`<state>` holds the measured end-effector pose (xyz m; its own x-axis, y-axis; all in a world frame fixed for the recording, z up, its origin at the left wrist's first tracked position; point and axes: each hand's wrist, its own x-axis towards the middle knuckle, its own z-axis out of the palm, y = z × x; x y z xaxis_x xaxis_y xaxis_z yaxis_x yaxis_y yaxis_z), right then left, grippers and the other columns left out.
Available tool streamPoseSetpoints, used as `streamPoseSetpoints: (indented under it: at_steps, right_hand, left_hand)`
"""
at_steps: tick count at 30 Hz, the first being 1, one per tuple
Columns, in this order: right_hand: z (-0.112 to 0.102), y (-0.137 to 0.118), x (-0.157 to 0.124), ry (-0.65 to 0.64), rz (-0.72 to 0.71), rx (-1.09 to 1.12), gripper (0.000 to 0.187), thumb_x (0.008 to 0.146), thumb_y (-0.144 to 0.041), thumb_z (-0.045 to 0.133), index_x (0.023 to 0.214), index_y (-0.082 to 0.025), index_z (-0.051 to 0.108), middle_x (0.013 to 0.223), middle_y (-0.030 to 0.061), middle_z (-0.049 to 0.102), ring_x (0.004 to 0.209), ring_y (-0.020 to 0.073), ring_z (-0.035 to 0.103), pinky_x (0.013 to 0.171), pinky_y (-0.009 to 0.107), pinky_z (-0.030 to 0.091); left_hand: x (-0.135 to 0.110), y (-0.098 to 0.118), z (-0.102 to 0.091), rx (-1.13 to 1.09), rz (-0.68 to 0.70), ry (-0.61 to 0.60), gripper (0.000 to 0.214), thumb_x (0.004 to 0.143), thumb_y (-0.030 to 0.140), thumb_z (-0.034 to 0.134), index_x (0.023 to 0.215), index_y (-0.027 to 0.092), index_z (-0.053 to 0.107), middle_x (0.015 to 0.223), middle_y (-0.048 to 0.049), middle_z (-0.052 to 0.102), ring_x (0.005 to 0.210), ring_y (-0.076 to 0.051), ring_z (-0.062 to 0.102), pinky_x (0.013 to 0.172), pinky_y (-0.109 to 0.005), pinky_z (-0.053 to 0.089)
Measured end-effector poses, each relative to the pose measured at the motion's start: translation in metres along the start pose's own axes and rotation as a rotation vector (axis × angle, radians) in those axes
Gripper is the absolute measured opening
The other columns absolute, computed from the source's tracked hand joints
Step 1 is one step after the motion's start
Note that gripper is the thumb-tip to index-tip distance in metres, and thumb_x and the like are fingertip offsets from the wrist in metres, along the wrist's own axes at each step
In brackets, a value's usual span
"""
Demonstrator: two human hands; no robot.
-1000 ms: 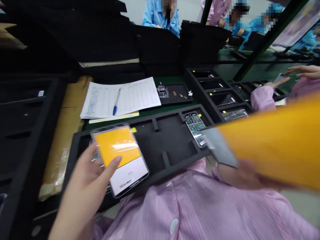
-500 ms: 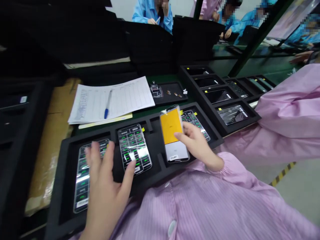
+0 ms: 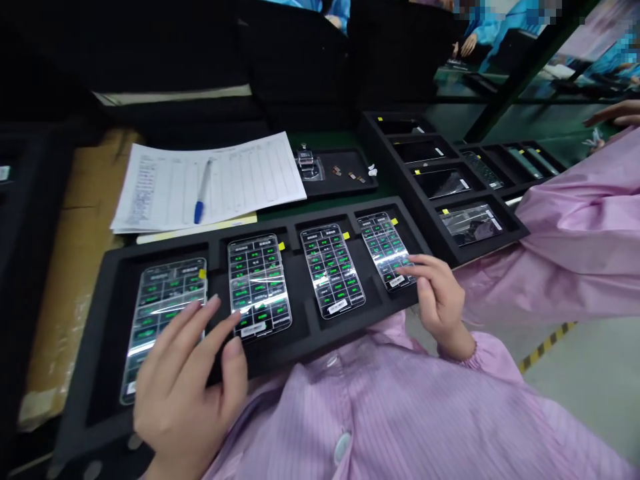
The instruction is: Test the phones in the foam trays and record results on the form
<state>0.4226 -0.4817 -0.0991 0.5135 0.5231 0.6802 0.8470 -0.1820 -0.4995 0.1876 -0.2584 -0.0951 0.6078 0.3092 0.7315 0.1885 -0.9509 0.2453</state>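
Several phones lie face up in the compartments of a black foam tray (image 3: 210, 373), each showing a dark grid with green text and a yellow tab at its top right. Over the leftmost phone (image 3: 165, 293) and the lower edge of the second phone (image 3: 257, 287) spreads my left hand (image 3: 187, 387), fingers apart and holding nothing. The third phone (image 3: 333, 270) lies uncovered. At the rightmost phone (image 3: 383, 247), my right hand (image 3: 440, 297) has its fingers stretched over the lower right of the screen; whether they touch it I cannot tell.
Behind the tray lie printed sheets (image 3: 240, 177) with a blue-capped pen (image 3: 203, 193). A small black tray (image 3: 350, 190) holds little parts. More phones fill a second foam tray (image 3: 440, 200) at right. Cardboard (image 3: 70, 267) lies left; a person in a pink sleeve (image 3: 575, 233) is close at right.
The third phone's screen went from orange and white to the dark grid, and the phone now lies in its compartment. My right hand moved right to the rightmost phone; my left hand lowered.
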Motion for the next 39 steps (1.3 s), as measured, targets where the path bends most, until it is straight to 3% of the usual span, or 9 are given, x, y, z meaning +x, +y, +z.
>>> streamPoseSetpoints:
  at_steps: [3, 6, 14, 19, 23, 27, 35, 39]
  right_hand:
    - [0.001, 0.003, -0.006, -0.195, -0.024, -0.129, 0.031, 0.096, -0.020, 0.042, 0.111, -0.021, 0.069, 0.112, 0.0110, 0.073, 0.118, 0.0273, 0.063, 0.102, 0.050, 0.048]
    - [0.007, -0.006, -0.003, -0.295, -0.008, -0.181, 0.034, 0.095, -0.022, 0.040, 0.115, -0.021, 0.067, 0.113, 0.0099, 0.073, 0.125, 0.0276, 0.060, 0.114, 0.054, 0.037]
    - [0.042, -0.046, 0.013, -0.631, -0.210, 0.061, 0.036, 0.096, -0.027, 0.041, 0.125, -0.017, 0.059, 0.124, 0.0124, 0.069, 0.137, 0.0282, 0.049, 0.120, 0.057, 0.029]
    - [0.063, -0.067, 0.022, -0.666, -0.267, 0.154, 0.034, 0.095, -0.023, 0.042, 0.126, -0.016, 0.055, 0.124, 0.0134, 0.069, 0.137, 0.0296, 0.050, 0.120, 0.061, 0.028]
    - [0.092, -0.095, 0.026, -0.796, -0.362, 0.233, 0.040, 0.095, -0.022, 0.041, 0.132, -0.011, 0.052, 0.129, 0.0160, 0.066, 0.144, 0.0299, 0.040, 0.122, 0.061, 0.025]
    - [0.114, -0.110, 0.023, -0.850, -0.364, 0.190, 0.047, 0.095, -0.026, 0.043, 0.139, -0.009, 0.047, 0.137, 0.0191, 0.061, 0.150, 0.0336, 0.028, 0.121, 0.065, 0.023]
    - [0.106, -0.099, 0.016, -0.764, -0.326, 0.205, 0.055, 0.099, -0.032, 0.043, 0.151, -0.019, 0.030, 0.147, 0.0142, 0.053, 0.152, 0.0326, 0.024, 0.121, 0.068, 0.020]
    - [0.093, -0.094, 0.017, -0.738, -0.301, 0.194, 0.057, 0.099, -0.031, 0.044, 0.153, -0.020, 0.027, 0.149, 0.0139, 0.051, 0.152, 0.0317, 0.024, 0.120, 0.066, 0.024]
  left_hand:
    - [0.000, 0.007, -0.001, -0.042, -0.079, -0.089, 0.046, 0.085, 0.013, 0.057, 0.129, 0.026, 0.063, 0.135, -0.0080, 0.064, 0.130, -0.033, 0.056, 0.112, -0.055, 0.045]
    - [-0.004, 0.012, -0.005, -0.070, -0.159, -0.136, 0.041, 0.087, 0.015, 0.053, 0.125, 0.025, 0.065, 0.136, -0.0081, 0.063, 0.134, -0.034, 0.052, 0.114, -0.058, 0.040]
    - [-0.015, 0.003, -0.024, 0.050, -0.298, -0.073, 0.039, 0.090, 0.018, 0.050, 0.125, 0.025, 0.064, 0.139, -0.0081, 0.060, 0.138, -0.031, 0.048, 0.118, -0.055, 0.034]
    - [-0.025, -0.007, -0.041, 0.165, -0.367, -0.034, 0.033, 0.092, 0.022, 0.045, 0.117, 0.018, 0.066, 0.137, -0.0135, 0.060, 0.137, -0.030, 0.048, 0.116, -0.053, 0.036]
    - [-0.035, -0.015, -0.052, 0.236, -0.417, -0.034, 0.034, 0.093, 0.025, 0.042, 0.114, 0.016, 0.067, 0.138, -0.0151, 0.060, 0.139, -0.031, 0.046, 0.116, -0.053, 0.035]
    - [-0.043, -0.021, -0.060, 0.288, -0.481, -0.085, 0.035, 0.092, 0.026, 0.041, 0.115, 0.019, 0.067, 0.141, -0.0134, 0.058, 0.140, -0.031, 0.044, 0.115, -0.054, 0.035]
    - [-0.051, -0.027, -0.062, 0.360, -0.459, -0.213, 0.035, 0.089, 0.026, 0.046, 0.113, 0.018, 0.070, 0.151, -0.0154, 0.047, 0.146, -0.038, 0.033, 0.111, -0.058, 0.037]
    - [-0.040, -0.036, -0.063, 0.331, -0.476, -0.188, 0.039, 0.090, 0.026, 0.041, 0.115, 0.012, 0.067, 0.133, -0.0185, 0.061, 0.131, -0.036, 0.049, 0.107, -0.054, 0.042]
